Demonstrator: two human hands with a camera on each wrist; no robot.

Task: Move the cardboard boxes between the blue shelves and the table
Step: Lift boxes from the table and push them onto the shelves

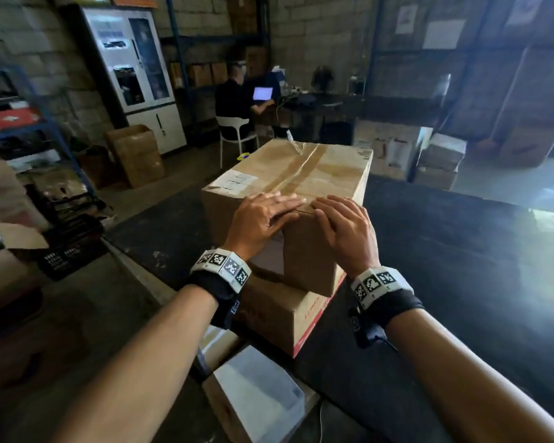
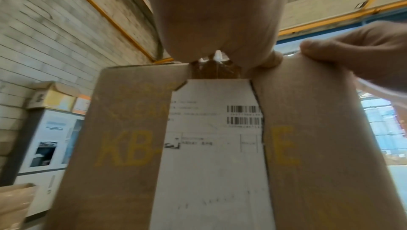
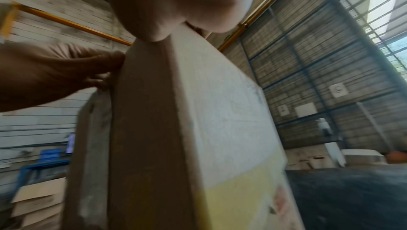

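Observation:
A big taped cardboard box (image 1: 301,174) with a white label stands on a lower cardboard box (image 1: 285,318) with red print, at the near left end of the dark table (image 1: 445,251). My left hand (image 1: 263,215) lies flat on the top box's near edge, fingers straight. My right hand (image 1: 343,225) rests beside it, fingers bent lightly over the same edge. The left wrist view shows the box face (image 2: 209,164) with its barcode label and the right hand (image 2: 363,59) at the corner. The right wrist view shows the box side (image 3: 220,112) and the left hand (image 3: 55,73). Blue shelves (image 1: 45,129) stand far left.
A white-topped box (image 1: 256,398) sits below the table's near corner. A black crate (image 1: 68,254) and a tall brown box (image 1: 135,155) stand on the floor at left. A person (image 1: 234,100) sits at a desk behind. More boxes (image 1: 442,161) are stacked beyond the table.

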